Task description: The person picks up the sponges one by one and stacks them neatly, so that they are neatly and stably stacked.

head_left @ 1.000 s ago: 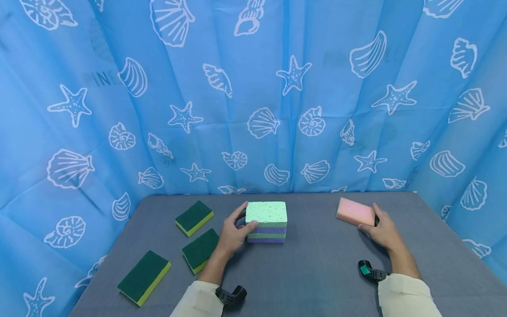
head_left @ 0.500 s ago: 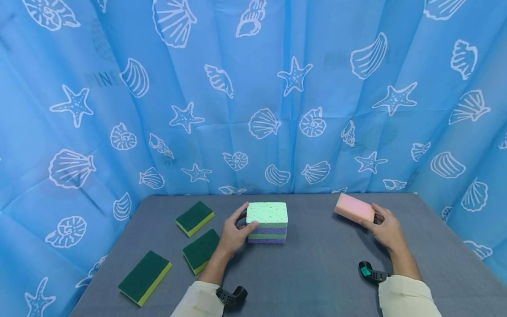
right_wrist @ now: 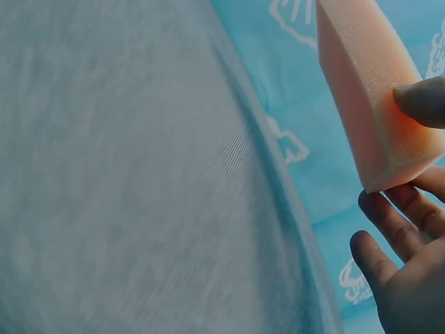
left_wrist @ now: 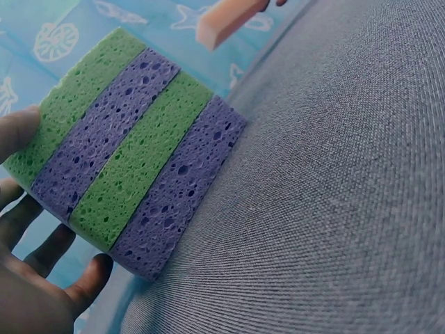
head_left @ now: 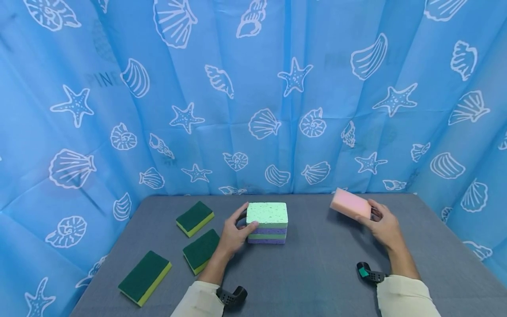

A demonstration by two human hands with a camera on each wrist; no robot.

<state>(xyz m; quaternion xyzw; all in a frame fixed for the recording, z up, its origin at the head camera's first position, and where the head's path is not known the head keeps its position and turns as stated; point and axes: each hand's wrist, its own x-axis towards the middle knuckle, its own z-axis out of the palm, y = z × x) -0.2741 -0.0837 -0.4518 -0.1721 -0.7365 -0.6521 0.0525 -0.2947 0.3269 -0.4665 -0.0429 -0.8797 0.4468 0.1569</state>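
Note:
A stack of green and purple sponges [head_left: 267, 214], in alternating layers with pale green on top, stands on the grey table. My left hand [head_left: 233, 234] grips its left end, thumb on the front face of the top sponge and fingers along the end and behind. In the left wrist view the layers of the stack [left_wrist: 132, 149] lie flush. Over to the right, my right hand [head_left: 385, 226] pinches a pink sponge [head_left: 350, 203] by its right end, holding it tilted above the table. The right wrist view shows the thumb on one face of this sponge [right_wrist: 368, 83], with fingers beneath.
Green-and-yellow scouring sponges lie at the left: one at the back [head_left: 195, 218], one [head_left: 201, 248] beside my left forearm, one [head_left: 144, 277] nearer the front. A blue shell-print curtain [head_left: 253, 97] hangs behind and around the grey cloth-covered table [head_left: 309, 268].
My right hand has lifted the pink sponge off the table, tilted it and carried it slightly left. The left hand and the stack have stayed put.

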